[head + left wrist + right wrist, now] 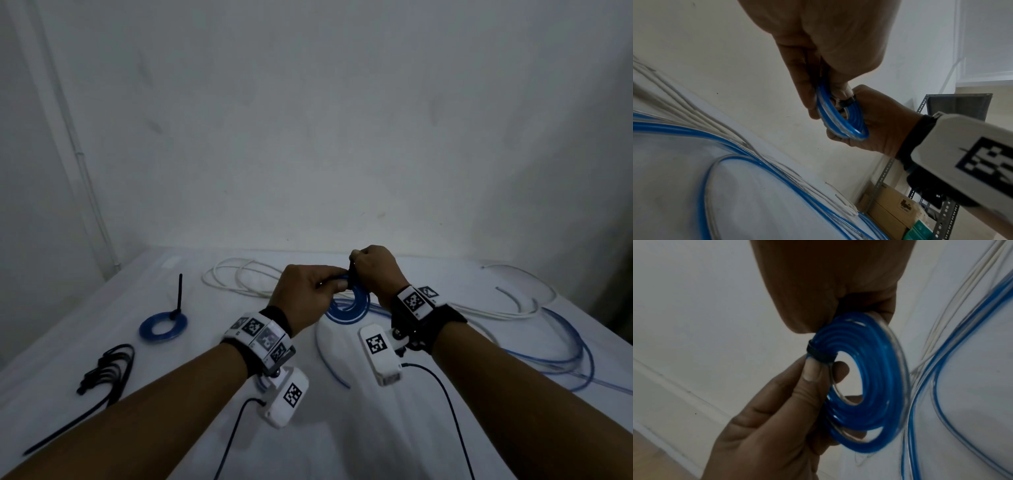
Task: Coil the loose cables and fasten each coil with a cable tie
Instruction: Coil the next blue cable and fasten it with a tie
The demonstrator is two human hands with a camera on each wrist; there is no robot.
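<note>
above the middle of the white worktop (342, 428), a blue coil (352, 305) is held in the air between both hands. the left hand (305, 298) is curled around the coil's rim, thumb on one face and fingertips (838, 369) showing through the centre hole. the right hand (375, 270) is closed in a fist at the top edge of the coil, pinching a black cable tie (819, 354) that is wrapped across the coil's windings; the tie's loose end is hidden in the fist. from the coil, a loose blue cable (565, 353) is seen running down onto the worktop, looping to the right. a loose white cable (239, 277) is laid in wide loops along the far side of the worktop. at the left, a second blue coil (163, 325) is lying flat, already fastened, with the tail of its black tie (178, 291) standing up. nearer, at the left edge, a bundle of spare black ties (106, 373) is lying on the worktop. a metal shelf rack (941, 162) holding cardboard boxes is visible in the left wrist view.
</note>
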